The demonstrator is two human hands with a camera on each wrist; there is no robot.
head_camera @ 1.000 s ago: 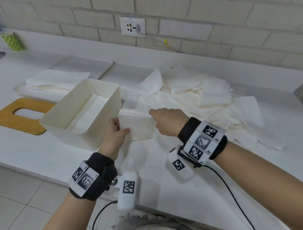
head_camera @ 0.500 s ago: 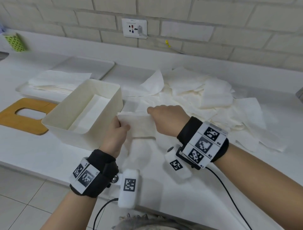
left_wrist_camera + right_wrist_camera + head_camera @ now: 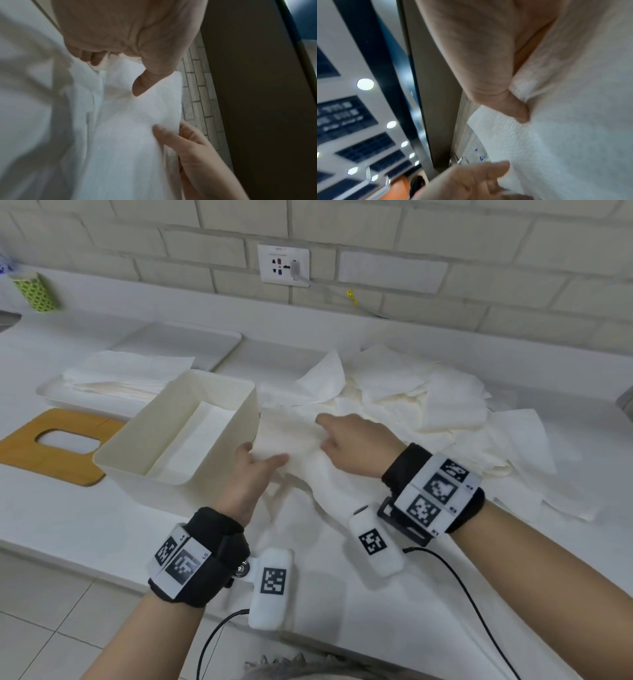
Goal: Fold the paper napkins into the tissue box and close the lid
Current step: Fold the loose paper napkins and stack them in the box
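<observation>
The cream tissue box (image 3: 178,470) stands open on the counter with one folded napkin (image 3: 195,436) lying flat inside. Its wooden lid (image 3: 24,453), with an oval slot, lies flat to the left of the box. Both hands hold a white paper napkin (image 3: 291,436) just right of the box's rim. My left hand (image 3: 270,460) pinches its near left edge, thumb on top. The right hand (image 3: 323,433) pinches its right side. In the left wrist view my left hand (image 3: 118,77) has its thumb pressed on the napkin (image 3: 133,121). In the right wrist view the right hand (image 3: 518,115) grips the napkin (image 3: 565,135).
A loose pile of unfolded napkins (image 3: 428,405) covers the counter behind and right of the hands. A white tray (image 3: 51,392) with a flat napkin stack sits behind the lid, a second tray (image 3: 178,344) behind it. A green cup (image 3: 34,292) stands far left.
Both hands have raised the napkin a little beside the box's right wall, and its lower part now hangs down toward the counter. The box and lid have not moved.
</observation>
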